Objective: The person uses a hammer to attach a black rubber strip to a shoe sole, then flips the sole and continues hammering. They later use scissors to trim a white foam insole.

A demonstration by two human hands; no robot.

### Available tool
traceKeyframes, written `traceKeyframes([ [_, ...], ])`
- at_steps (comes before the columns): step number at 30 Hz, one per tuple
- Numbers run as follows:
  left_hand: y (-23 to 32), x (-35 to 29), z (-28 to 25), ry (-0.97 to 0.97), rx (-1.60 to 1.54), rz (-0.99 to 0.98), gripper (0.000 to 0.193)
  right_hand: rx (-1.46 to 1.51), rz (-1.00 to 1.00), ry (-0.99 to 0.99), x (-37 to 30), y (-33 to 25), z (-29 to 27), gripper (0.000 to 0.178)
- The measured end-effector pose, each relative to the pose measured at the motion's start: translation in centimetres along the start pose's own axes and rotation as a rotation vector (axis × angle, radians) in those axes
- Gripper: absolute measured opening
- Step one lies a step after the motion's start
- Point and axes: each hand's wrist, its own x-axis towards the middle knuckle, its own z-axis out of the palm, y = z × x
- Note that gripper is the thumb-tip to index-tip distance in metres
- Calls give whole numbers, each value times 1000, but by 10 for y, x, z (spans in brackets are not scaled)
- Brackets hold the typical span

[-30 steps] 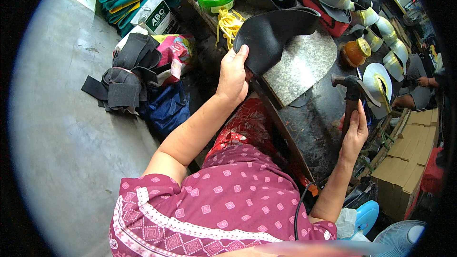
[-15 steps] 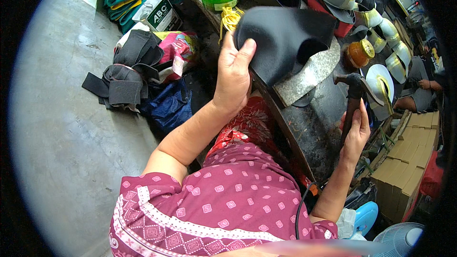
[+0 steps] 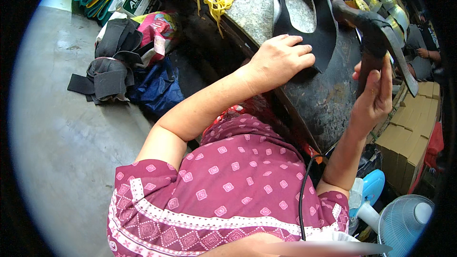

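- Black piece (image 3: 318, 44): near edge under our left hand (image 3: 282, 61); we cannot tell whether pinched.
- Hammer (image 3: 374, 33): handle clasped in our right hand (image 3: 372, 102).
- Tabletop (image 3: 326, 97): open room between both hands.

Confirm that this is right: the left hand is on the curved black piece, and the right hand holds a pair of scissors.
Not scissors: the head view shows the right hand holding a hammer. The left hand is on the curved black piece.

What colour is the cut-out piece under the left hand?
The cut-out piece under the left hand is black, best seen in the head view.
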Motion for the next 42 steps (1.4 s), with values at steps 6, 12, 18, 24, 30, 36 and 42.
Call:
traceKeyframes([
  [6, 10, -13, -16, -46, 47, -151, 22, -332, -14, -182, -4, 12, 23, 34],
  [12, 2, -24, -18, -2, -74, -83, 29, -615, -32, -333, 4, 11, 20, 32],
  [18, -2, -17, -38, -88, -181, -57, 22, -410, 38, -251, 1, 17, 39, 36],
  [24, -83, 12, -56, 126, 92, 79, 19, -604, -99, -357, -15, 31, 47, 35],
  [30, -98, 3, -43, 45, 160, 216, 9, -635, -38, -377, -10, 28, 7, 32],
  [36, -46, -17, -30, -22, 231, 66, 18, -332, 66, -197, 13, 12, -1, 38],
  [42, -42, -20, -42, -77, 96, 34, 17, -597, 52, -397, -3, 10, 31, 32],
])
